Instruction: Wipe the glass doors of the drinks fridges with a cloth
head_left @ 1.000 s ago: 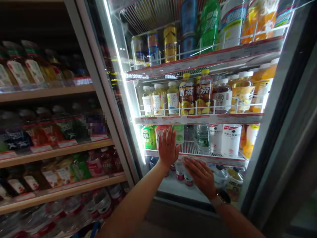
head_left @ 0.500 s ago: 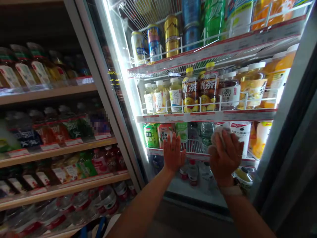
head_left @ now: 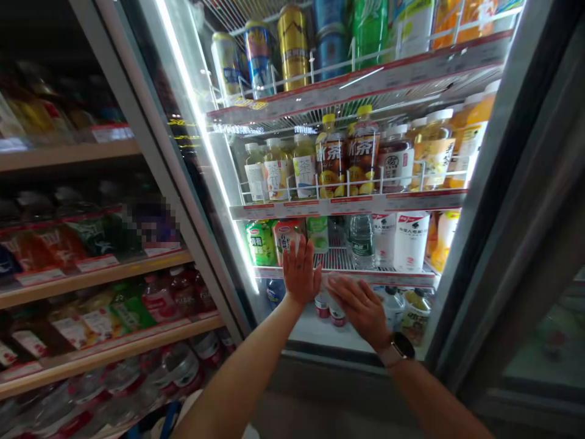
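Observation:
A lit drinks cooler with a glass front fills the middle of the view. My left hand [head_left: 301,272], fingers stretched upward, lies flat against the glass in front of a red carton [head_left: 286,235] and the lower shelf edge [head_left: 379,277]. Just right of it, my right hand [head_left: 361,306] is angled to the left, its palm over a pale, crumpled cloth [head_left: 334,288] that shows only in part at the fingertips. A dark watch [head_left: 402,346] sits on my right wrist. Behind the hands are small bottles with red labels [head_left: 337,316].
Bottled teas [head_left: 329,160] line the cooler's middle shelf, with cans [head_left: 293,49] above. The cooler's metal frame [head_left: 150,152] runs down its left side. Farther left, wooden shelves [head_left: 123,337] hold more bottles. A dark frame [head_left: 498,201] stands at the right.
My right hand has swept left and slightly down with the cloth, from the white packages to beside my left hand. The view has shifted, and the left hand stays against the glass.

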`<act>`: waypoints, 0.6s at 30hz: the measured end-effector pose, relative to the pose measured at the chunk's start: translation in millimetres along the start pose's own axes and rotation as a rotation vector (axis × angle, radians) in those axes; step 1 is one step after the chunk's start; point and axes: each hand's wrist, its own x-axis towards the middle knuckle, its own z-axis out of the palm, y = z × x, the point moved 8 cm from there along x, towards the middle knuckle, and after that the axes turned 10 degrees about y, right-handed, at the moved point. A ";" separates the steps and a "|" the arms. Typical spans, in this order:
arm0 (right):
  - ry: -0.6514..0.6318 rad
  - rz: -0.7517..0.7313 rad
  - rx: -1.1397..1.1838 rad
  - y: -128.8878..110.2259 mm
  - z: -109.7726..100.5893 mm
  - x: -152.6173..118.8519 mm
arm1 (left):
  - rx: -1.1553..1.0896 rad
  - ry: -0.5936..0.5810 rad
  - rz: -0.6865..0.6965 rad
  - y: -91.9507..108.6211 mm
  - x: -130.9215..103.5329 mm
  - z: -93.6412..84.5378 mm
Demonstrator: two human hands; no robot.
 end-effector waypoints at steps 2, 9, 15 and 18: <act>0.085 0.096 -0.097 26.5 -12.9 16.1 | -0.011 -0.005 -0.007 -0.2 -0.6 0.6; 0.445 0.445 -0.219 83.2 -40.6 41.8 | -0.005 -0.008 -0.018 -0.2 -2.0 1.2; 0.232 0.239 -0.133 17.7 2.6 18.0 | -0.001 0.011 -0.012 -0.5 -0.3 -0.8; 0.079 0.128 -0.022 -10.1 14.3 -1.7 | -0.014 0.010 -0.001 -0.4 0.0 -1.3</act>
